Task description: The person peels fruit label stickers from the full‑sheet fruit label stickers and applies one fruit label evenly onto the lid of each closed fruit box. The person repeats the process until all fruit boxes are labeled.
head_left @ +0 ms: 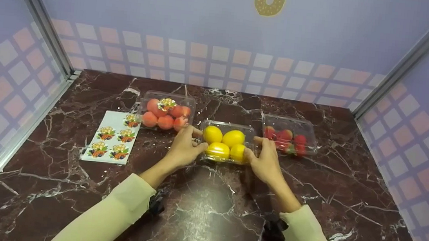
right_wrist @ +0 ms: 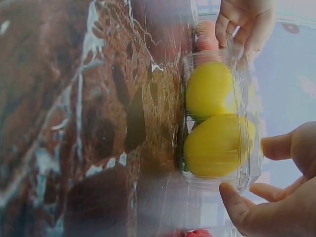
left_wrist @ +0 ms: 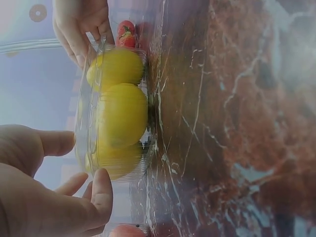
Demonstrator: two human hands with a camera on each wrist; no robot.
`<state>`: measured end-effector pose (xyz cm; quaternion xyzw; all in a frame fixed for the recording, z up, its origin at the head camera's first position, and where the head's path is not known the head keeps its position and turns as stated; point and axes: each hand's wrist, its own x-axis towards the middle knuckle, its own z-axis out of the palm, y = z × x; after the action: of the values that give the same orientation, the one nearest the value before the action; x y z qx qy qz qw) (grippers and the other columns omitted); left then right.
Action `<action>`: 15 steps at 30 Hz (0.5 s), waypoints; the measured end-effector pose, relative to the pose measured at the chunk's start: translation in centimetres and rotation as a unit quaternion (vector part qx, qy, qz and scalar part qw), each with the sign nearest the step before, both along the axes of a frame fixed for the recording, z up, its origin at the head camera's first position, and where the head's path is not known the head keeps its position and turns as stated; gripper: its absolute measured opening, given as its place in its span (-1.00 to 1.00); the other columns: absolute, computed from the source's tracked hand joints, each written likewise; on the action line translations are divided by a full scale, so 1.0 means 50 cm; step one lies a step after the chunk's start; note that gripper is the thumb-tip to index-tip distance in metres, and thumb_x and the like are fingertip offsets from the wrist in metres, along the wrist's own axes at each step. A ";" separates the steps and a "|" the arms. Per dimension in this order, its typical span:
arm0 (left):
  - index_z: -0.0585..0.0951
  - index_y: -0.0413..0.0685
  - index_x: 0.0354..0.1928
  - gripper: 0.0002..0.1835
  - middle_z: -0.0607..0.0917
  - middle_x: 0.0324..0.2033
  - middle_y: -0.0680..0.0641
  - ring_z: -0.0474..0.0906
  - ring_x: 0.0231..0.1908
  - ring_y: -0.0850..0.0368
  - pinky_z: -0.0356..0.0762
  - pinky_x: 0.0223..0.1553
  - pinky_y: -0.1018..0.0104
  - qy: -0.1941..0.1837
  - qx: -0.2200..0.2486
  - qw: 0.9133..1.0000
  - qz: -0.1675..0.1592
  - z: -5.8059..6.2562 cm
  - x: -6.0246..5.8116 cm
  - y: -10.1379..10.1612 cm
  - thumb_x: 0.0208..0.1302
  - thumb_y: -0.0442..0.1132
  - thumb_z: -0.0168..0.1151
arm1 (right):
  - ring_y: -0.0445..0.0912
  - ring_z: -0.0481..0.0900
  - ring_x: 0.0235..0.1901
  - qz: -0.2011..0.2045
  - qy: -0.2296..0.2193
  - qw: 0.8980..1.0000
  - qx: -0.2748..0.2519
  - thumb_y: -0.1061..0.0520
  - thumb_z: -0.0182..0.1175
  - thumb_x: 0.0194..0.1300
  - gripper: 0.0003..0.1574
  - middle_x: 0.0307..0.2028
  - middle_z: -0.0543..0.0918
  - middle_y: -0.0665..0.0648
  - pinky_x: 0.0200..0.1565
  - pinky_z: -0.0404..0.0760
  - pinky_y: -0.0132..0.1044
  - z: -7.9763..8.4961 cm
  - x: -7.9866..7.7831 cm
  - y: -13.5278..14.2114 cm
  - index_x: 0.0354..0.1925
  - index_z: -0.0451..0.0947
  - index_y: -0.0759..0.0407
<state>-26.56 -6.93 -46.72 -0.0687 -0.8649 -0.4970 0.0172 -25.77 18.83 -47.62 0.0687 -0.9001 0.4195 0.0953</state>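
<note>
A clear plastic clamshell box (head_left: 220, 125) of lemons (head_left: 233, 139) sits on the table in front of me, its lid down. My left hand (head_left: 185, 148) grips its left side, thumb at the front corner and fingers along the side. On the opposite side my right hand (head_left: 267, 162) holds the box the same way. The left wrist view shows the left thumb (left_wrist: 58, 143) at the top of the lid and fingertips (left_wrist: 102, 180) by its rim. In the right wrist view, the right thumb (right_wrist: 277, 147) also meets the lid's top.
Behind my left hand stands a clear box of round reddish fruit (head_left: 165, 122) with a fruit sticker (head_left: 166, 104) on its lid. A box of strawberries (head_left: 284, 135) stands at the right. A white sheet of fruit stickers (head_left: 112, 138) lies at the left. Tiled-pattern panels (head_left: 220, 64) enclose the marble-patterned table (head_left: 206, 206).
</note>
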 end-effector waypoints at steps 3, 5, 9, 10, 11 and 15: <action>0.52 -0.31 0.12 -0.58 0.55 0.14 -0.34 0.70 -0.03 -0.24 0.67 0.10 -0.02 -0.010 0.006 1.000 -0.004 0.001 0.007 -0.002 0.28 -0.30 0.37 | 0.23 0.49 0.01 -0.001 -0.007 1.000 -0.001 0.22 0.34 0.42 -0.43 0.15 0.50 0.48 0.11 0.47 0.03 0.000 0.006 0.003 0.27 0.46 0.48; 0.52 -0.30 0.13 -0.58 0.54 0.15 -0.34 0.69 -0.03 -0.23 0.68 0.07 0.00 -0.017 0.013 1.000 -0.005 0.003 0.012 -0.003 0.29 -0.30 0.37 | 0.24 0.50 -0.02 -0.002 -0.015 1.000 -0.003 0.22 0.35 0.41 -0.41 0.13 0.49 0.48 0.08 0.48 -0.01 0.001 0.011 0.005 0.27 0.45 0.48; 0.52 -0.30 0.14 -0.58 0.52 0.16 -0.33 0.70 -0.03 -0.21 0.71 0.00 0.08 -0.031 0.023 0.999 -0.011 0.006 0.021 -0.004 0.30 -0.31 0.38 | 0.26 0.55 -0.03 0.002 -0.034 0.999 -0.008 0.21 0.36 0.40 -0.38 0.16 0.44 0.48 0.09 0.55 -0.01 0.005 0.019 0.010 0.28 0.41 0.49; 0.52 -0.30 0.13 -0.58 0.51 0.16 -0.33 0.70 -0.04 -0.19 0.72 -0.03 0.10 -0.033 0.025 0.999 -0.013 0.006 0.023 -0.004 0.30 -0.31 0.38 | 0.26 0.56 -0.02 0.003 -0.039 0.999 -0.009 0.21 0.36 0.41 -0.37 0.17 0.43 0.48 0.10 0.56 0.00 0.006 0.022 0.011 0.29 0.40 0.49; 0.51 -0.30 0.13 -0.58 0.51 0.15 -0.33 0.70 -0.05 -0.18 0.73 -0.06 0.12 -0.034 0.027 0.999 -0.014 0.006 0.025 -0.004 0.29 -0.31 0.38 | 0.26 0.57 -0.02 0.005 -0.044 0.999 -0.008 0.21 0.36 0.41 -0.36 0.18 0.42 0.47 0.12 0.57 0.02 0.006 0.024 0.013 0.30 0.40 0.48; 0.52 -0.30 0.12 -0.57 0.52 0.12 -0.32 0.69 -0.09 -0.13 0.72 -0.10 0.15 -0.034 0.026 0.999 -0.016 0.008 0.035 -0.006 0.27 -0.31 0.39 | 0.26 0.58 -0.01 0.015 -0.041 0.999 -0.010 0.21 0.37 0.40 -0.37 0.16 0.41 0.47 0.16 0.60 0.09 0.005 0.032 0.021 0.28 0.40 0.49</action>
<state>-24.81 -7.21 -46.33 -0.0652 -0.8506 -0.5215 -0.0189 -24.16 19.86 -47.38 0.0639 -0.8979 0.4325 0.0523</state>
